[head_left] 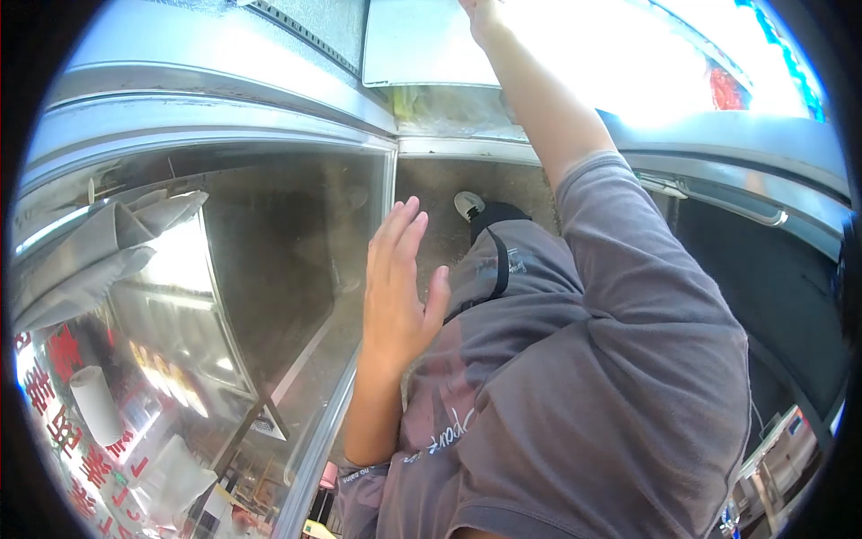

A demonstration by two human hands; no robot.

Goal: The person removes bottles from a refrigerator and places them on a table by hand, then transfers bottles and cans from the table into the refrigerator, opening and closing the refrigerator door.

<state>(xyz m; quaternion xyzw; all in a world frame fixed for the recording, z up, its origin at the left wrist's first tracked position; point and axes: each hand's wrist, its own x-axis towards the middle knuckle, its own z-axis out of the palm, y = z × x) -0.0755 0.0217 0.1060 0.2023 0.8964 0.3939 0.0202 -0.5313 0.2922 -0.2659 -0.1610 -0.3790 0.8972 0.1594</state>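
L hand (396, 286) released, fingers extended, just right of glass door (260, 269), whose edge runs near-far. White panel (426, 49) lies just left of R hand (485, 20), nearer of the 2; fingertips out of frame, can't tell grip.

On your left stands a glass panel (296, 207), your left hand (398, 283) just beside it. Ahead is a flat panel (426, 45), your right hand (486, 20) near it. Rightward is a handle (759, 216); below, your shoe (469, 206) on the floor (516, 182).
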